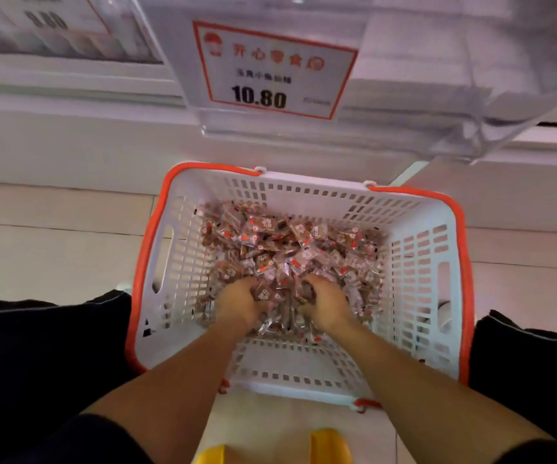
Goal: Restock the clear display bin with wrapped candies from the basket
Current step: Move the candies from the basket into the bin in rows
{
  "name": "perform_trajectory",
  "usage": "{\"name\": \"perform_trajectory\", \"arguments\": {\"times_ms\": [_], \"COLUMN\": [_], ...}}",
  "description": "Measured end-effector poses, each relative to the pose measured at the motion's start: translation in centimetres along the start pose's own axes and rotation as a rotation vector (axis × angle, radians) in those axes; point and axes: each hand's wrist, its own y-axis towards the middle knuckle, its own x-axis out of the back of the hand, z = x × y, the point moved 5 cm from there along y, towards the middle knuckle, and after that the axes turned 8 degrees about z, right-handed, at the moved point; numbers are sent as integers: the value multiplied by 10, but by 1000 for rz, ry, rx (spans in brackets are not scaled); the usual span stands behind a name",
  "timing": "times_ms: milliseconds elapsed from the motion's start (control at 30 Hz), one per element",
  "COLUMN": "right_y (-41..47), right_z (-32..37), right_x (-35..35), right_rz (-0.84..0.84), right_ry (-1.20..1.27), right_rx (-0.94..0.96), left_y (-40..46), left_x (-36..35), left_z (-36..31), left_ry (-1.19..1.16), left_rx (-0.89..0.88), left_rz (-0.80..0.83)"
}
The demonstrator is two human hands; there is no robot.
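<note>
A white plastic basket (pixel 417 262) with an orange rim stands on the floor between my knees. A heap of small wrapped candies (pixel 290 242), brown and red in clear wrappers, fills its bottom. Both hands are dug into the near side of the heap. My left hand (pixel 242 304) curls its fingers round a clump of candies. My right hand (pixel 325 304) does the same just beside it, and more candies sit bunched between the two hands. The clear display bin (pixel 414 72) hangs above the basket, with a price card reading 10.80 (pixel 273 70) on its front.
White shelving runs along the top, with a second clear bin and price card (pixel 52 25) at the upper left. Pale floor tiles (pixel 52 236) surround the basket. My dark trouser legs flank it. Something yellow (pixel 327 445) lies at the bottom edge.
</note>
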Motion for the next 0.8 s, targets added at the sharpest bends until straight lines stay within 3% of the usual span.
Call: {"name": "perform_trajectory", "arguments": {"times_ms": [100,233,367,500,600,700,800], "right_y": [-4,-4,-20,-57,-85,-112,-133], "right_z": [-2,-1,18,44,57,67,90], "right_x": [9,9,27,53,73,86,104], "right_rz": [7,-5,-24,68,184,286,243], "right_ry": [19,108,244,445,413,603,589], "right_rx": [-37,-105,-58,5,6,30,129], "left_y": [-9,-8,-15,-39,-62,-89,-114], "left_x": [1,3,18,27,39,52,74], "left_z": [-12,-11,-16,-33,-45,-61,-94], "left_ry": [16,-185,-344,-624,-733,-922,-929], "left_rx": [-62,5,41,38,-14,-79,-212], "left_rz": [6,12,-14,15,35,190,379]}}
